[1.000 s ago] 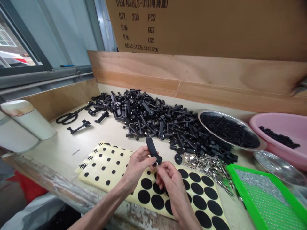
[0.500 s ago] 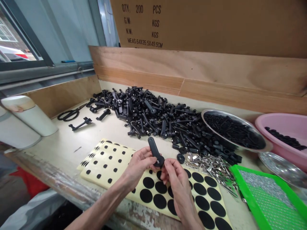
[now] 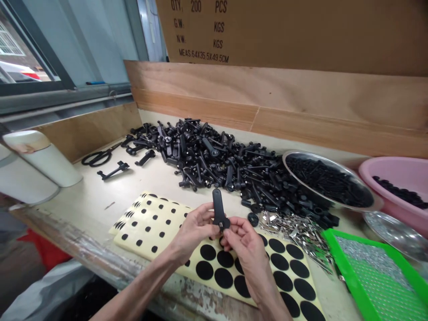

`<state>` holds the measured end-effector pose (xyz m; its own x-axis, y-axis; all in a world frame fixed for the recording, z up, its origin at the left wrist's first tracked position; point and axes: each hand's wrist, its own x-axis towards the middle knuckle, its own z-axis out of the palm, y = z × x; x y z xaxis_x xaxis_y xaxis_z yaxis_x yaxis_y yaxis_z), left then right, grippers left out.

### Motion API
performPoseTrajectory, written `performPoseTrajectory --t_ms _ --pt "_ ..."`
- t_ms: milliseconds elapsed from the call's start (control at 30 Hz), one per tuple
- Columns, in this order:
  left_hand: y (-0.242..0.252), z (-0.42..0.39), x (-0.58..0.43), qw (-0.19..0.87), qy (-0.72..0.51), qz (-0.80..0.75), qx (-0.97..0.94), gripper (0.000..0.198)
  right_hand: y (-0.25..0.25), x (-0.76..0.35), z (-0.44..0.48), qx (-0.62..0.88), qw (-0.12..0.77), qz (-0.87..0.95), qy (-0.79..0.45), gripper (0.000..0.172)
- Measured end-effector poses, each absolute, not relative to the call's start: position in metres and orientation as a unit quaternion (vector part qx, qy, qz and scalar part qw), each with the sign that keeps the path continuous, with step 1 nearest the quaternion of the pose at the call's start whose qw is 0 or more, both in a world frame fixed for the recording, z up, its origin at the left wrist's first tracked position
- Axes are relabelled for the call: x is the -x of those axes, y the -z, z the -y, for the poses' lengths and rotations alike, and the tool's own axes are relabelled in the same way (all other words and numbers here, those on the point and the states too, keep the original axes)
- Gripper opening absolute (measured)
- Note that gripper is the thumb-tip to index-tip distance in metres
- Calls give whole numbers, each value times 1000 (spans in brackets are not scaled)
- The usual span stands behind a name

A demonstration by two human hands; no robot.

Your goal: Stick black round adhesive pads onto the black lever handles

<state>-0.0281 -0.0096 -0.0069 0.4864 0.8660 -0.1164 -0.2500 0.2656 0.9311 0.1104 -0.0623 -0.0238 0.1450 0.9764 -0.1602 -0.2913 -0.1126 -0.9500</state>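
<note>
Currently, from afar, I have the left hand [image 3: 198, 226] clamped on the long black plastic lever [image 3: 218, 206], narrow end pointing away, and the right hand [image 3: 245, 245] pinching its rounded near end.

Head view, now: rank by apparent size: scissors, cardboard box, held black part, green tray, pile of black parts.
1. cardboard box (cut off by the frame)
2. pile of black parts
3. green tray (also cut off)
Unranked, smallest: held black part and scissors; look close, the part nearer the camera.
</note>
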Motion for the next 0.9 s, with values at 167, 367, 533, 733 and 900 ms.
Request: performPoseTrajectory --t_ms 167,367,533,733,900 --pt "4 10 29 745 -372 -291 -471 49 19 -115 65 497 570 318 -572 29" --pt "0 16 31 761 -349 -281 -468 56 24 -116 63 525 567 319 -549 27" --pt "-1 22 40 773 -366 -274 -441 41 21 -116 64 486 559 324 -588 24" --pt "4 29 45 752 -395 -311 -426 30 20 -107 64 459 515 333 -642 24" --pt "-8 41 81 721 -371 -368 -455 31 29 -112 68 514 515 397 -559 27"
